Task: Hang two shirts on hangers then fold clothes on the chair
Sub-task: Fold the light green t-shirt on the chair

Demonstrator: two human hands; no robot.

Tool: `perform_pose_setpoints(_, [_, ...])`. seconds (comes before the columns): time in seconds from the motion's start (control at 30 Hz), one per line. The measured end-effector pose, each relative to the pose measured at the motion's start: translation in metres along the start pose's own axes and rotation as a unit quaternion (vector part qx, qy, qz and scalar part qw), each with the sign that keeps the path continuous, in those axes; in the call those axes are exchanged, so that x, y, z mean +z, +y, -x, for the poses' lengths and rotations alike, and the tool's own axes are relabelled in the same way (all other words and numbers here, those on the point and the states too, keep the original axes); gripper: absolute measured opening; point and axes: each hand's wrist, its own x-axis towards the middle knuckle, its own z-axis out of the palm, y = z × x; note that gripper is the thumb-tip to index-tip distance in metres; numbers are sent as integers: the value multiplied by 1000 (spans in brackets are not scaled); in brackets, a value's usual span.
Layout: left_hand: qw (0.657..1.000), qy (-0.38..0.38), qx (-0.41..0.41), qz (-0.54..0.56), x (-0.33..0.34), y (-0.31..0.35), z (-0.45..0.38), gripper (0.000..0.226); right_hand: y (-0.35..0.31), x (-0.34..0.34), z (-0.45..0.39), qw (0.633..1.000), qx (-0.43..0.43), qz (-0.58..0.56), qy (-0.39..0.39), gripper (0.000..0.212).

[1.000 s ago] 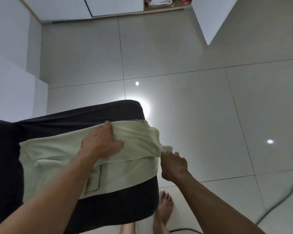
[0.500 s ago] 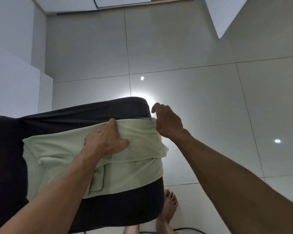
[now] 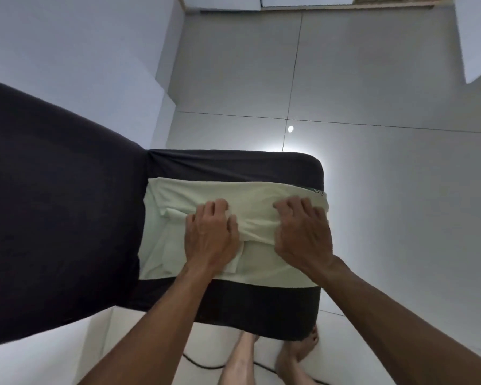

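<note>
Hands pressing pale green garment on chair seat

Chair (image 3: 67,207) fills the left of my view, with its dark backrest toward the left edge and its dark seat going to the right. On the seat lies the pale green garment (image 3: 261,195), folded into a wide band that reaches from the backrest side almost to the right edge of the seat. A dark strip of seat shows beyond the garment at the far edge, and another one at the near edge.

My left hand (image 3: 210,236) rests on the middle of the garment, palm down. Its fingers are bent a little and lie on a ridge of bunched cloth; I cannot tell if they pinch it. My right hand (image 3: 303,234) rests on the garment near the right edge of the seat, also palm down, with fingers spread and pressing on the fabric. Between both hands the cloth is wrinkled.

Under the near edge of the seat I see my bare feet (image 3: 295,354) on the pale tiled floor (image 3: 386,190), and a dark cable (image 3: 203,364) runs on the floor just beside them.
</note>
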Motion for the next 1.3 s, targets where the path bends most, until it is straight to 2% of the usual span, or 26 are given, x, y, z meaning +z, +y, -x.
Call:
perform_pose_setpoints(0.07, [995,53,-80,6,-8,-29,16,22,-31,0,5,995,-92,-16,-31,46])
perform_pose_setpoints(0.1, [990,48,-129,-7,-12,-43,23,24,-46,2,8,990,-127,-23,-55,48])
perform_pose_setpoints(0.17, [972,-21,-231,-33,-18,-68,31,37,-70,14,12,982,-164,-20,-91,54])
perform_pose_setpoints(0.23, [945,-118,-305,-26,-20,-84,34,54,-83,25,11,982,-162,-10,-96,60])
perform_pose_setpoints(0.3, [922,-180,-342,15,-16,-97,38,60,-94,34,8,983,-162,16,-90,53])
perform_pose_setpoints(0.33, [918,-188,-346,44,-13,-100,39,57,-97,36,7,982,-169,30,-82,46])
perform_pose_setpoints(0.43, [923,-138,-335,133,-16,-102,44,34,-98,39,8,976,-201,45,-68,33])
perform_pose_setpoints(0.5, [913,-110,-340,197,-23,-102,46,23,-94,37,10,974,-215,8,-72,27])
perform_pose_setpoints(0.63, [884,-143,-365,256,-33,-109,47,24,-86,28,8,970,-174,-103,-137,34])
perform_pose_setpoints(0.7, [876,-149,-374,265,-37,-116,44,18,-89,23,1,968,-162,-97,-163,36])
perform_pose_setpoints(0.77, [886,-153,-360,248,-42,-121,43,21,-97,18,-7,964,-161,-78,-198,34])
perform_pose_setpoints(0.83, [921,-132,-290,224,-44,-124,42,31,-109,14,-17,957,-145,-65,-244,35])
perform_pose_setpoints(0.9, [942,-101,-149,284,-46,-124,42,48,-117,7,-25,947,-95,-130,-279,23])
perform_pose_setpoints(0.93, [941,-115,-74,310,-47,-124,42,58,-119,4,-29,937,-62,-193,-283,17])
perform_pose_setpoints(1.0, [952,-170,37,253,-44,-122,39,72,-120,-5,-38,907,-5,-302,-293,12])
perform_pose_setpoints(1.07, [975,-150,72,150,-34,-120,33,58,-118,-13,-46,882,20,-359,-305,13])
perform_pose_setpoints(1.13, [986,-68,41,150,-31,-120,26,27,-115,-18,-50,865,39,-392,-311,16])
perform_pose_setpoints(1.2, [961,-36,-41,270,-29,-125,17,18,-113,-19,-54,839,82,-452,-292,14])
perform_pose_setpoints(1.3, [858,-22,-162,486,-33,-127,-10,20,-109,-16,-65,794,211,-530,-209,14])
